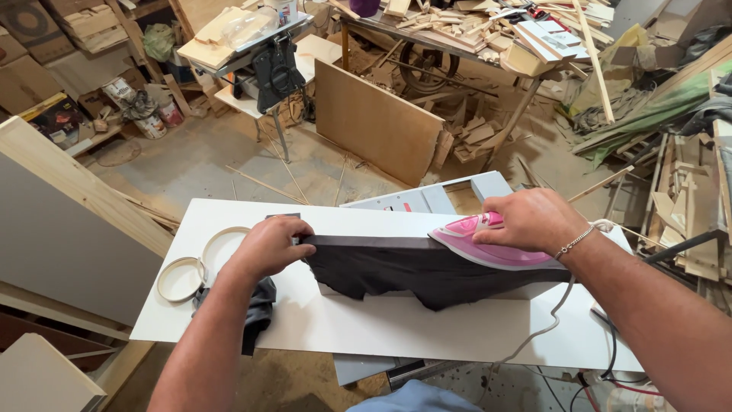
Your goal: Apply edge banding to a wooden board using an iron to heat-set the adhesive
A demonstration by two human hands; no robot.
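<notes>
Nearest the camera, the white rectangular board table (229,320) carries the work. At about nine o'clock on it the left hand (268,246) lies palm down with fingers curled over the end of the dark grey strip of fabric (396,267), pinning it flat against the long white panel (526,292) it is draped over. At about three o'clock the right hand (532,220) is closed around the handle of the pink and white clothes iron (488,244), whose soleplate sits flat on top of the cloth. A white cord (549,320) trails from the iron off the near edge toward five o'clock.

The fabric looks thin, soft and limp, with a ragged lower edge hanging over the panel's face; it would likely wrinkle or slide unless held taut at the end, as the left hand does. The iron seems fairly heavy and rigid, best taken by its top handle, well away from the hot plate.

Just left of the left hand, two pale loops of thin edging tape (200,263) lie on the table, with a crumpled dark rag (255,313) beside them.

Farther off, toward twelve o'clock, a brown rectangular wooden sheet (377,122) leans on the dusty floor, and beyond it a cluttered workbench (457,34) is piled with timber offcuts.
</notes>
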